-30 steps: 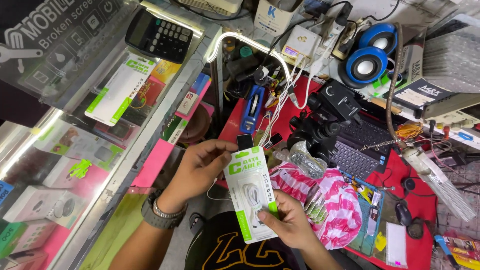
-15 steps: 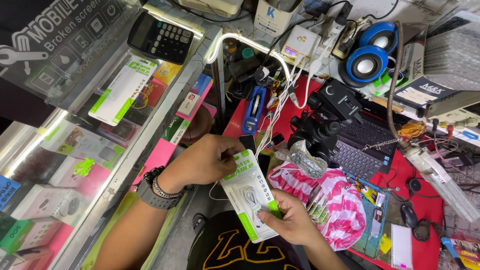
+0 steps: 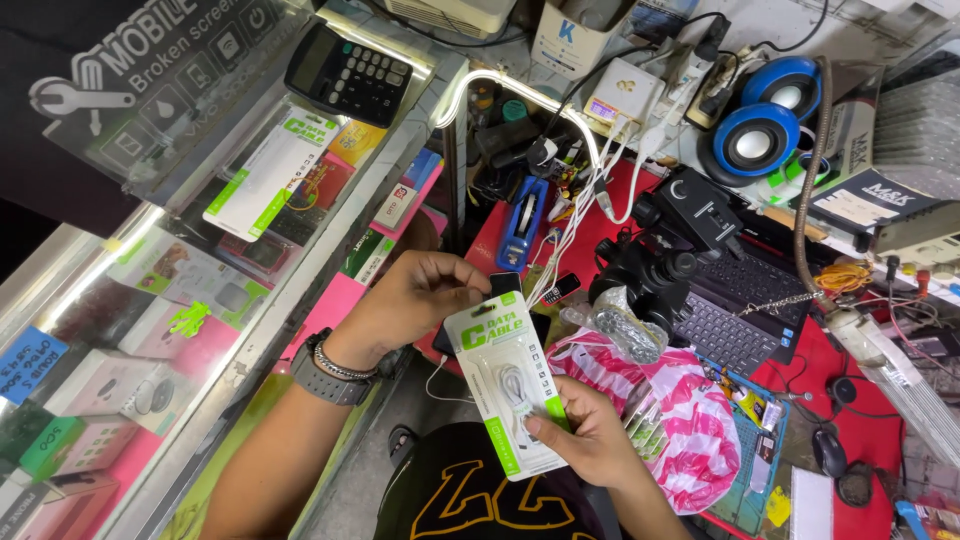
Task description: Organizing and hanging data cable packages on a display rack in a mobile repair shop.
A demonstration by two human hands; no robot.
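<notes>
A white-and-green cable packet [image 3: 512, 385] is held face-up, pinched at its top edge by the left hand [image 3: 415, 300] and gripped underneath by the right hand [image 3: 590, 435], beside a pink striped bag [image 3: 680, 420].

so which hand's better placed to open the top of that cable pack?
Left, probably. The left hand already pinches the top edge of the cable pack, while the right hand grips its lower end and steadies it.
</notes>
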